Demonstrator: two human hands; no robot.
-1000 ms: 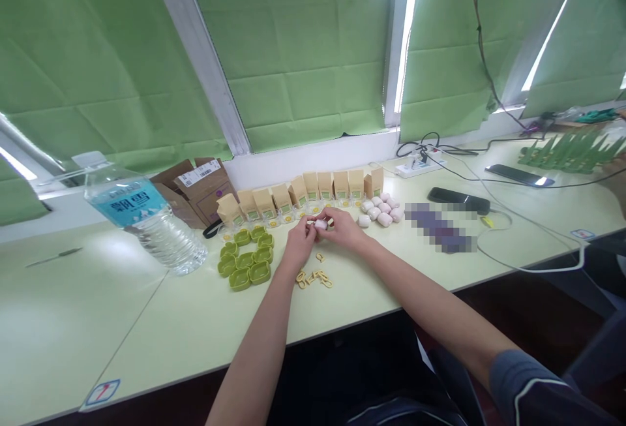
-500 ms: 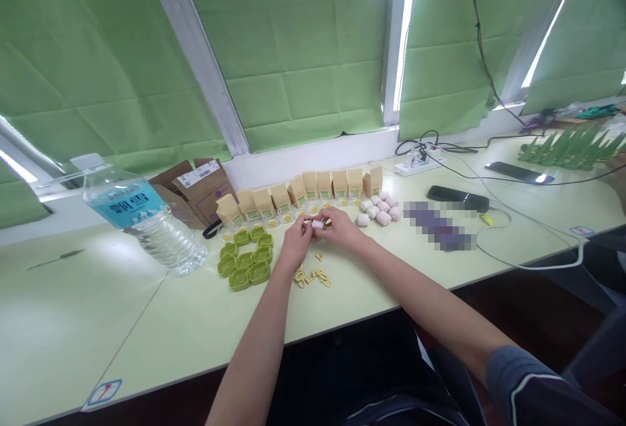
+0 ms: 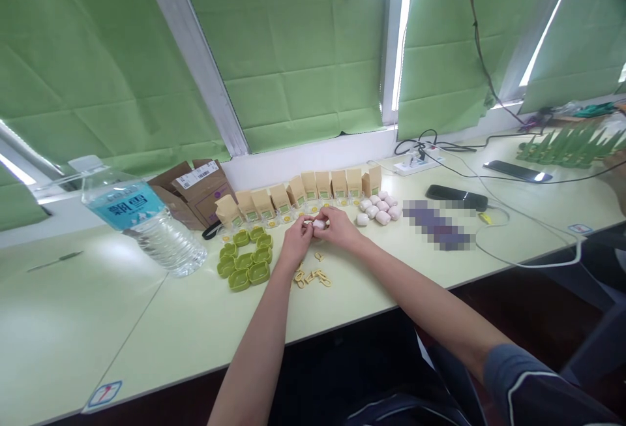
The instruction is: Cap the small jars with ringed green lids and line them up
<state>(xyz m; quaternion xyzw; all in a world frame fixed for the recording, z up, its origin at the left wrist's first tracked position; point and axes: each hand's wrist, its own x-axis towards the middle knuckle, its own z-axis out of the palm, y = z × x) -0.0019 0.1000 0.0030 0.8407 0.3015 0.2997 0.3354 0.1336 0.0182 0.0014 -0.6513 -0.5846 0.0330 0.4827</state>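
Observation:
Over the middle of the table, my left hand [image 3: 296, 243] and my right hand [image 3: 337, 229] meet with fingers pinched. Between their fingertips is a small pinkish-white rounded piece [image 3: 319, 224]. The fingers partly cover it, and any smaller part there is too small to make out. Loose yellow ring-shaped clips [image 3: 313, 277] lie just below my hands. To the left sit several green tray-like cups [image 3: 239, 279], grouped together. A pile of similar pinkish-white pieces [image 3: 383, 216] is to the right. Behind my hands stands a row of beige box-shaped pieces [image 3: 309, 184] with clear parts at their bases.
A large water bottle [image 3: 147, 217] and an open cardboard box [image 3: 195, 194] stand at the left. Toward the right are a black phone [image 3: 457, 198], a second phone [image 3: 518, 171], a power strip [image 3: 418, 165] with cables, and green spiky pieces [image 3: 570, 149]. A pen [image 3: 55, 261] lies far left.
Both hands stay in nearly the same place, still pinching the pinkish-white piece, with only slight finger movement. The view has shifted a little.

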